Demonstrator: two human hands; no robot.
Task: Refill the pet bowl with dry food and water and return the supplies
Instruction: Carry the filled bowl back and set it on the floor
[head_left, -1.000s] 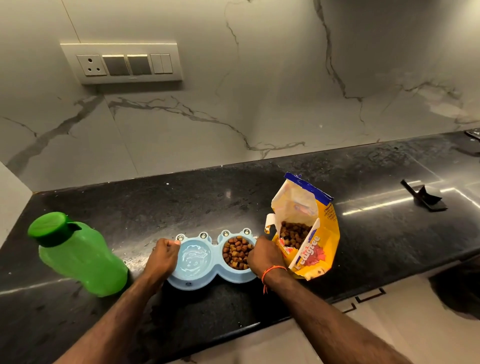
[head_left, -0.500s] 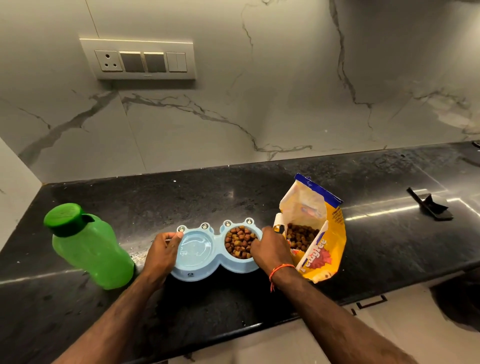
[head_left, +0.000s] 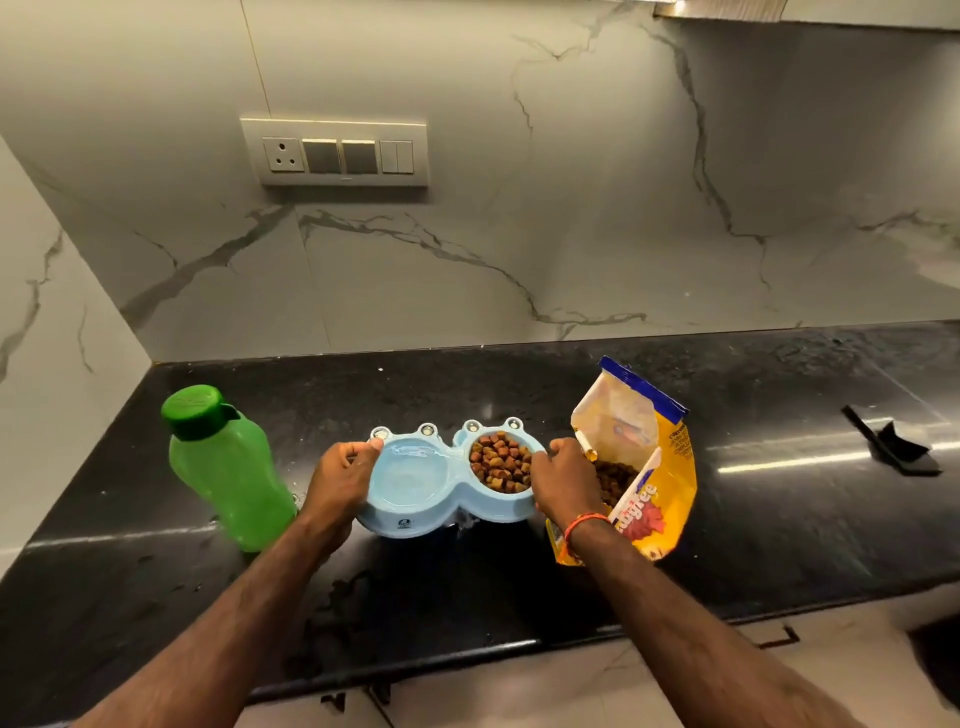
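Lifted off the black stone counter (head_left: 779, 519) now, the pale-blue plastic double pet bowl (head_left: 415, 499) rides between your left hand (head_left: 340, 475) and right hand (head_left: 563, 480), fingers clamped on its ends; water may slosh.

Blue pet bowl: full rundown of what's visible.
The pet bowl is pale blue, looks plastic, two round wells joined, four small knobs along the back rim. Left well holds water, right well brown kibble. The left hand and right hand grip its ends above the black counter.

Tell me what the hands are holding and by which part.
Both hold the blue double pet bowl: the left hand grips its left rim by the water side, the right hand its right rim by the kibble side.
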